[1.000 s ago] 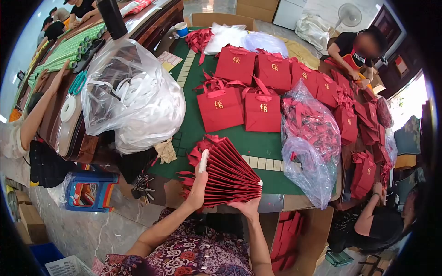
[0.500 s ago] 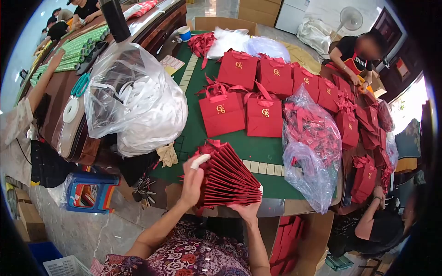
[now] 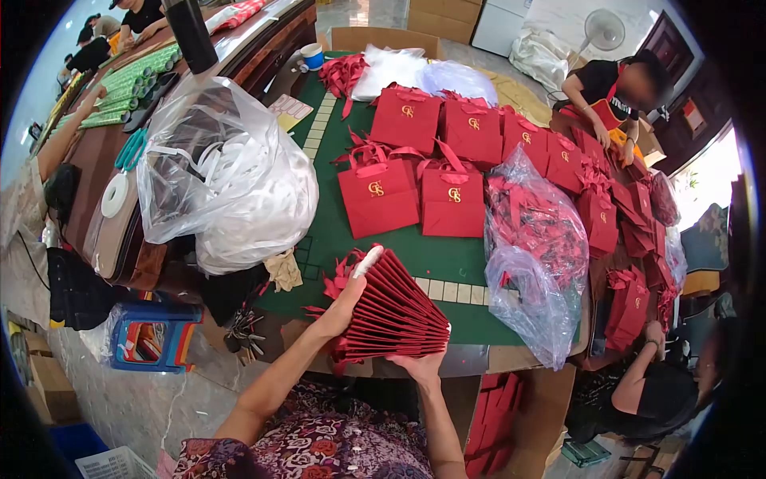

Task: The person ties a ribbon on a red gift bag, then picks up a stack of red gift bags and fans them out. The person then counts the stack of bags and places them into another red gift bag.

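A fanned stack of flat red paper bags is held above the near edge of the green table. My left hand grips its left side, with white wrapping on a finger that lies along the top edge. From below, my right hand holds the narrow right end of the stack. Red ribbons hang out on the stack's left side. Beyond it, red gift bags with gold lettering and ribbon handles stand upright on the green surface.
A clear plastic bag of white ribbon lies at the left, near teal scissors. Plastic-wrapped red ribbons are at the right. An open carton with red bags is below the table. Other people work at both sides.
My left hand has shifted slightly, with its wrapped finger now stretched along the stack's top edge. The camera view has moved a little. The co-worker's hands at the back right have moved.
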{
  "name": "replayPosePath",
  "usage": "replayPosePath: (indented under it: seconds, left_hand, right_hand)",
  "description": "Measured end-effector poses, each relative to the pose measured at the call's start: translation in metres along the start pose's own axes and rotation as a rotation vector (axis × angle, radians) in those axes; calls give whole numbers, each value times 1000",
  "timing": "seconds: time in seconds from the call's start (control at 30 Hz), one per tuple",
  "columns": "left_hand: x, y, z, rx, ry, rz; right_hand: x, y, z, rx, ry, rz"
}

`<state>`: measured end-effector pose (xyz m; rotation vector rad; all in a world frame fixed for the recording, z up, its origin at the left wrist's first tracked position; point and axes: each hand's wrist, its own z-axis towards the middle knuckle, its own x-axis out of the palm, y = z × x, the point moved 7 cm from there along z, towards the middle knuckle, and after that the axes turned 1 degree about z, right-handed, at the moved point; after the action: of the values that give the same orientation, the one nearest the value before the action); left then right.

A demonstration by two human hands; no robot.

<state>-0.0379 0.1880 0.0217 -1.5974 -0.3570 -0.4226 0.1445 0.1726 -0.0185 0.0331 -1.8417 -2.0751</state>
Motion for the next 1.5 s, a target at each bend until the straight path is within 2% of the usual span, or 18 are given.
replayPosePath:
  seconds: [0.13,0.17,0.23,0.43,0.53,0.57,0.63,0.67,0.83,0.9,0.97,1.03,1.17,1.23,1.27,1.3,1.37,1.5]
  left_hand:
    - [-6,1,0,181,-39,260]
    - [-10,4,-3,182,-42,259]
    - [-20,22,-8,17,-16,144]
    - [-17,-11,-2,106,31,392]
    - [-19,-10,14,10,-7,44]
    - [-23,-9,20,9,-8,43]
    - [-36,6,34,-45,-4,319]
    - [-36,4,33,158,-140,565]
    - [-18,15,28,64,-45,184]
    - [-15,15,23,-107,-74,71]
    - [-20,20,24,-93,-80,76]
    - [-20,8,25,72,-61,358]
    - [-22,-9,11,129,89,353]
    - [-8,-21,-9,-92,209,160]
    - [-8,-26,-15,0,352,383]
    - [-11,-24,-21,4,355,382]
    - [-7,-33,-32,149,375,788]
    - [3,-39,-39,229,207,917]
  right_hand:
    - [2,-1,-2,-23,-29,-1]
    - [1,-2,-3,-16,-37,-15]
    - [-1,-5,-4,-8,-45,-32]
    - [-4,-10,-8,18,-34,-31]
    - [-2,-6,-7,36,0,15]
    - [-3,-7,-8,45,0,9]
    - [-1,-6,-6,54,5,3]
    - [1,-5,-5,64,-7,15]
    - [-6,-17,-12,47,-21,-18]
    - [-6,-16,-12,65,-55,12]
    - [-4,-11,-7,30,-50,-26]
    - [-5,-10,-6,-8,-45,-65]
    - [-10,-11,-7,-29,-109,-121]
    - [-6,-6,-4,-24,-135,-103]
    - [-5,-5,-4,-13,-161,-94]
    - [-4,-4,-4,0,-184,-85]
    - [1,1,0,-16,-199,-48]
    - [2,5,-1,-87,-203,-25]
